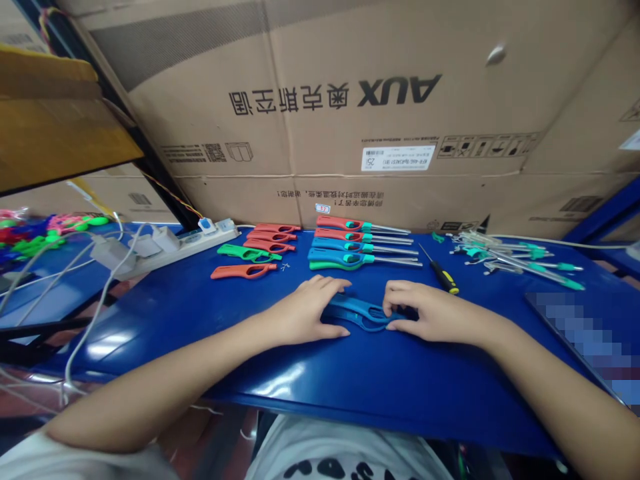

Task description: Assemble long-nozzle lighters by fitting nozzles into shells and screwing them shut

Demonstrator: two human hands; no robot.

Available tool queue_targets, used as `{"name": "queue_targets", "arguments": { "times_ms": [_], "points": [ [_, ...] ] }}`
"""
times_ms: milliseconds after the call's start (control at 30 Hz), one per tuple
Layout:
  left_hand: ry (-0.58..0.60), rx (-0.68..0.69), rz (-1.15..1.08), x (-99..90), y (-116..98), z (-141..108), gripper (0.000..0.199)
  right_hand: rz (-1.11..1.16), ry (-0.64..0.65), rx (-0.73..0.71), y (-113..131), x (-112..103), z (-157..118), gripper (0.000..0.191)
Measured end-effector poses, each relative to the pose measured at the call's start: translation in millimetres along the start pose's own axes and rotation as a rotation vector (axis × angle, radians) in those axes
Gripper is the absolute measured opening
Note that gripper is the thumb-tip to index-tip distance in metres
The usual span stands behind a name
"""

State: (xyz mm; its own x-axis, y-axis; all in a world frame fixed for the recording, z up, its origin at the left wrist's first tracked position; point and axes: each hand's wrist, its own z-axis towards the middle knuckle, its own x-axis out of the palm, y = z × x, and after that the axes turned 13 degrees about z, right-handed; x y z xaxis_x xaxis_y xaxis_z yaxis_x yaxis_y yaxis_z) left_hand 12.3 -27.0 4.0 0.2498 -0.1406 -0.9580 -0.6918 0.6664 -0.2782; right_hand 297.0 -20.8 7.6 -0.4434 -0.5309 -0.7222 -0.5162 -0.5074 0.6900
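In front of me on the blue table lies a blue lighter handle (357, 313), a plastic shell with a trigger opening, in what look like two halves. Around its left end my left hand (313, 310) is curled, fingers on the far edge and thumb on the near side. My right hand (423, 310) pinches its right end between thumb and bent fingers, hiding the tip. Just beyond are assembled stick lighters (370, 242) in red, blue and green with metal tubes. To their left sit bare handle shells, including an orange one (243, 271) and a green one (250, 254).
A black-and-yellow screwdriver (443, 273) lies beyond my right hand. A pile of metal lighter tubes (520, 257) is farther right, near a dark flat device (575, 340). A power strip (185, 247) with cables stands at left. A large cardboard sheet (325, 147) closes off the back.
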Motion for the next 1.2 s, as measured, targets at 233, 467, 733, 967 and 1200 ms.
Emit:
{"name": "queue_targets", "arguments": {
  "times_ms": [233, 467, 733, 967, 1200],
  "points": [
    [-0.078, 0.001, -0.106, 13.9, 10.9, 2.7, 0.045, -0.144, -0.072, 0.028, -6.1, -4.5, 0.9, 0.012],
    [-0.131, 0.009, -0.166, 19.4, 11.9, 3.1, 0.038, -0.239, -0.168, 0.002, -8.3, -1.7, 3.7, 0.014],
    [-0.197, -0.003, -0.171, 22.4, 16.6, 7.8, 0.044, -0.221, -0.289, -0.038, -19.2, -7.6, 1.9, 0.022],
    [-0.244, 0.022, -0.128, 24.7, 20.4, 9.8, 0.032, -0.155, -0.446, 0.003, -16.5, -15.3, -1.1, 0.027],
    [-0.260, 0.041, -0.067, 23.6, 23.8, 11.1, 0.035, 0.149, -0.029, 0.121, -5.8, -11.2, -2.4, 0.038]
  ]
}}
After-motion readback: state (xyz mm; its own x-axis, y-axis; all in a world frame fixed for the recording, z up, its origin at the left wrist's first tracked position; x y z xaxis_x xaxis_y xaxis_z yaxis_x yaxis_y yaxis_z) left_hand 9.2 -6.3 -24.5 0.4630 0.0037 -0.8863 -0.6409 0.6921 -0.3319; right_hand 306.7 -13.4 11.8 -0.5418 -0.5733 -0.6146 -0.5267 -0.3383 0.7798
